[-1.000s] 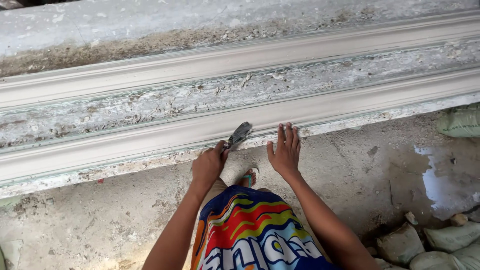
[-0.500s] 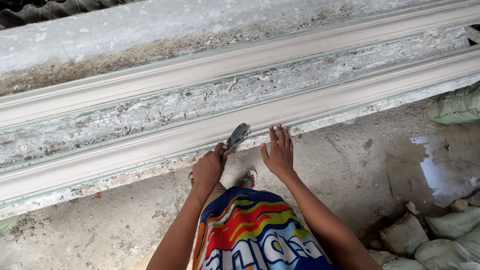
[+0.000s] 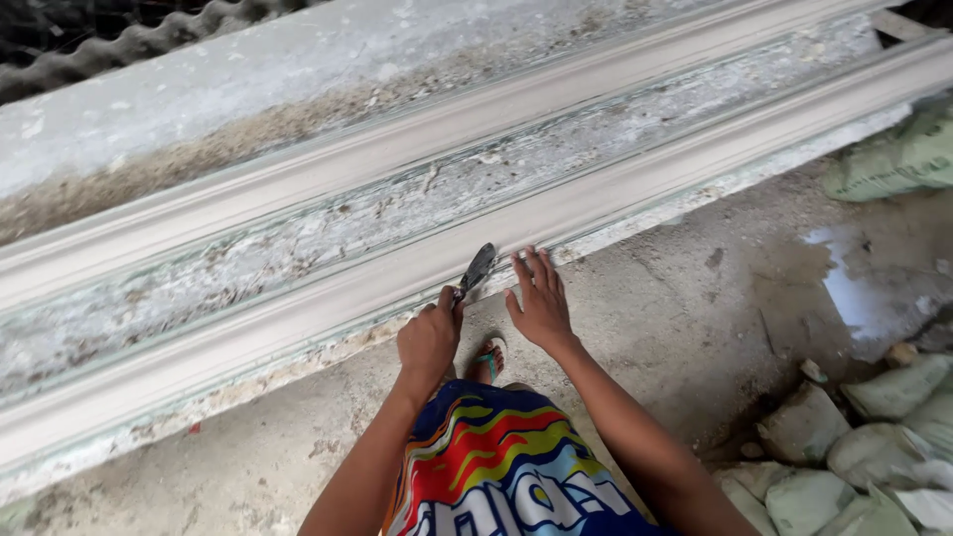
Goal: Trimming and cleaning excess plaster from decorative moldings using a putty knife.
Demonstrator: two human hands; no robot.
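Nearest, bright striped shorts (image 3: 496, 467) hide most of the legs; one foot in a sandal (image 3: 486, 363) peeks out between the arms. To the right, several grey-green sacks (image 3: 884, 437) lie heaped, cut off by the frame, so I cannot count them. The left hand (image 3: 429, 340) is clenched around a small scraper (image 3: 476, 269), its handle hidden in the fist, blade tip against the near white moulding rail (image 3: 328, 298). The right hand (image 3: 539, 300) lies flat, fingers spread, grasping nothing, touching the same rail's edge. Beyond runs a second rail (image 3: 397, 159), then another sack (image 3: 893, 159) far right.
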